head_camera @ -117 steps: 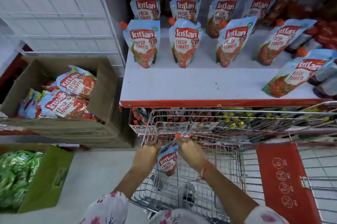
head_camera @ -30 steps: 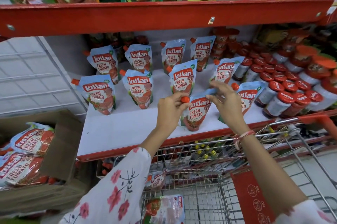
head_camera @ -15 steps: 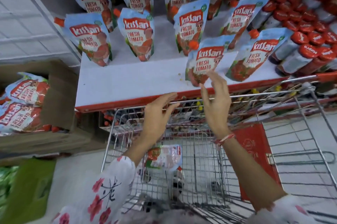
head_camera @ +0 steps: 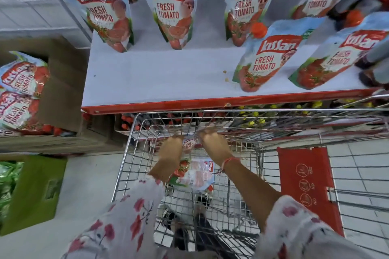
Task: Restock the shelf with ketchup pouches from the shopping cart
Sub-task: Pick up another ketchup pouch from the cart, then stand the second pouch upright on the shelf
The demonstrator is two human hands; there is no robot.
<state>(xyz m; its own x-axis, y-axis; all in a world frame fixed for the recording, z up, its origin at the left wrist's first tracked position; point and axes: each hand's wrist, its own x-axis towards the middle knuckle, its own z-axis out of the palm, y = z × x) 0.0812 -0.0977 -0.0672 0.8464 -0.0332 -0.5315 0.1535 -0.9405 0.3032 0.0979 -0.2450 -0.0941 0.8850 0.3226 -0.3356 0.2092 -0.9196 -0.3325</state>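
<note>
Now both hands are down inside the shopping cart point(head_camera: 130, 153), where half a second ago they hung open and empty just above its front rim. The left hand point(head_camera: 171, 149) and the right hand point(head_camera: 214, 145) have closed in from either side on a ketchup pouch point(head_camera: 189, 144) that lies against the cart's front wall; only a strip of its label shows between them. The fingers of both hands curl downward out of sight, so I cannot tell whether they have actually pinched the pouch or are only touching its edges. A second pouch point(head_camera: 197, 172) lies flat on the cart floor just behind, under the wrists.

On the shelf point(head_camera: 160, 77), the pouch set down a second ago point(head_camera: 265, 58) stands upright near the front edge, right of centre, beside another front pouch point(head_camera: 334, 58). The front strip to its left is bare white board, with a row of standing pouches behind it.

So one placement looks finished and the next pick has begun. By my reading the task is well along but not done: at least two pouches remain in the cart, and the open stretch of shelf front is the likely home for them. More pouches sit in a cardboard box point(head_camera: 61, 90) to the left.
</note>
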